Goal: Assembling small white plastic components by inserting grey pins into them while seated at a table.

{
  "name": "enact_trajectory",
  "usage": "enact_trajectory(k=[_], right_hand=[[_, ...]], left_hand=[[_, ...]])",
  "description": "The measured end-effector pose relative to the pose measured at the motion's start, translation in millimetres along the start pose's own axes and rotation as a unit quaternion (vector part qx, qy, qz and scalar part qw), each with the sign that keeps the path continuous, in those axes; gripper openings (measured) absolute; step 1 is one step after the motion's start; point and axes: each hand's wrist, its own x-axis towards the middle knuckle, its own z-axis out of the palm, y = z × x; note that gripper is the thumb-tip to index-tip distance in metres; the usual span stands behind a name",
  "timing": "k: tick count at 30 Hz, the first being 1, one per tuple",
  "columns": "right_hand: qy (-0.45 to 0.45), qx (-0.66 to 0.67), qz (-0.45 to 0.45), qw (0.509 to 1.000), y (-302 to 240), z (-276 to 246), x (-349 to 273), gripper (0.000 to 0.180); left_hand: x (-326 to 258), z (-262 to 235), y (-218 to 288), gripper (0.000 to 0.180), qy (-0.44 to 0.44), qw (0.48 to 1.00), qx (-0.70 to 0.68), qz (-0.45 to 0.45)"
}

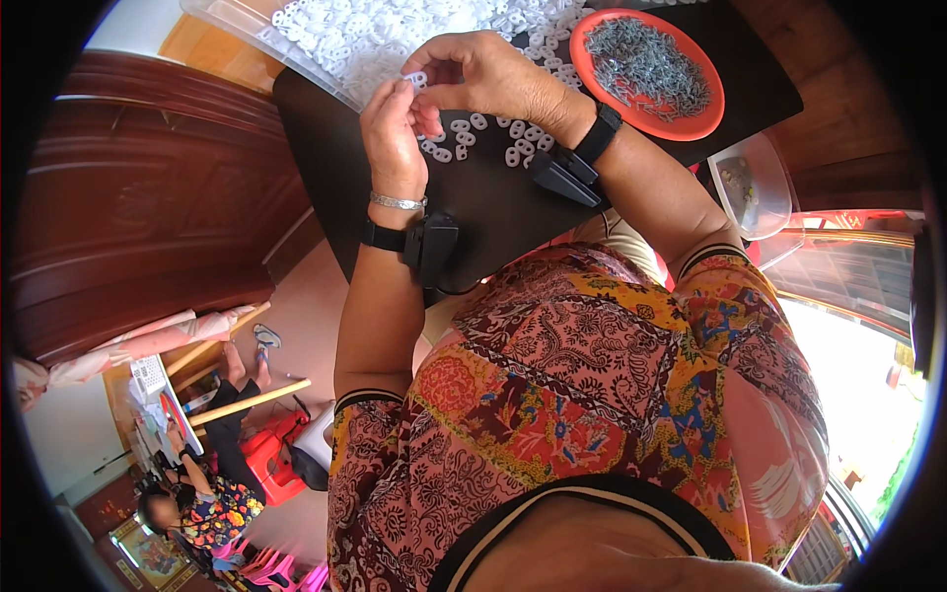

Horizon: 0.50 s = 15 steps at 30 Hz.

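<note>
Hands (434, 104) on white piece (416, 79) (pinched)

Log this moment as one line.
left hand: pinching white clip | right hand: pinching same clip | table: loose white clips | orange plate: grey metal bits

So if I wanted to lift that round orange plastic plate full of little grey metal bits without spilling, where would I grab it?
Probably by the raised rim of the round orange plastic plate, at its near edge, coming from the person's side. The little grey metal bits heap in the middle, so the bare rim gives clean purchase, and both sides would keep the shallow plate level. The right hand is nearest.
</note>
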Motion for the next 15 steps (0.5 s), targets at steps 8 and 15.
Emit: enact_trajectory(k=[8,15], right_hand=[[0.008,-0.045,-0.020,0.999,-2.2,0.4,-0.3,0.030],[0.047,0.009,-0.028,0.998,-5.1,-2.0,-1.0,0.029]], left_hand=[[-0.1,1.5,1.2,0.023,-0.011,1.000,0.006,0.010],[-4.1,7.0,8.9,0.022,-0.043,0.994,0.018,0.101]])
